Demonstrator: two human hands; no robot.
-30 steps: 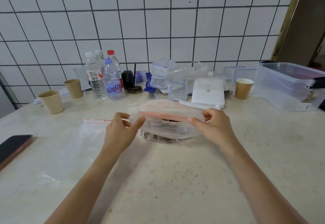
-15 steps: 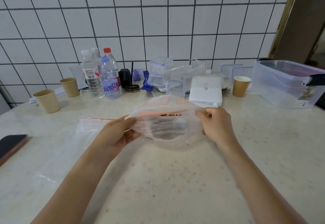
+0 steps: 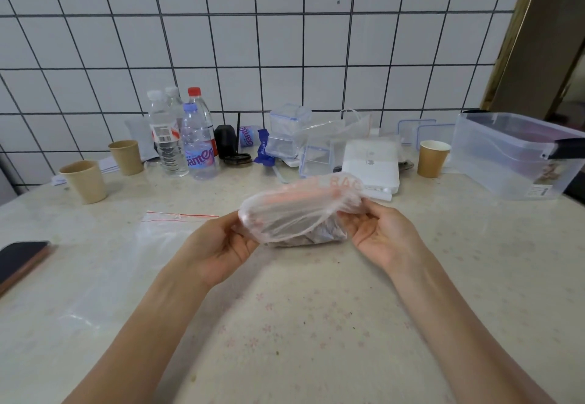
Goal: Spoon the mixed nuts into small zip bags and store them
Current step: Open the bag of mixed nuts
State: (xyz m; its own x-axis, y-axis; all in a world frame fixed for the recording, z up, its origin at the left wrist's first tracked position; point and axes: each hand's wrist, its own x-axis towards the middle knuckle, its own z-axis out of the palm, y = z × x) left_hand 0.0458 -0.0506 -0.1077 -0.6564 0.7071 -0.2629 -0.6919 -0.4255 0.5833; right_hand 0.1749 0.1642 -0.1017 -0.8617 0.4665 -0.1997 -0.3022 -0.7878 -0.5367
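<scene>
I hold a clear zip bag (image 3: 297, 213) with an orange-red zip strip and dark nuts inside, over the middle of the table. My left hand (image 3: 218, 248) grips its left end, palm turned up. At the bag's right end my right hand (image 3: 380, 235) grips it, also palm up. The bag bulges and is crumpled, its lower part close to the tabletop. An empty flat zip bag (image 3: 158, 235) with a red strip lies on the table to the left of my left hand.
Along the tiled wall stand water bottles (image 3: 183, 144), three paper cups (image 3: 85, 182), small clear lidded boxes (image 3: 285, 134) and a white box (image 3: 370, 163). A large clear storage bin (image 3: 512, 156) sits at the right. A dark phone (image 3: 19, 261) lies at the left edge.
Both hands have turned palm up and the bag has been lifted and rolled, its zip strip now tilted away and its body more bunched.
</scene>
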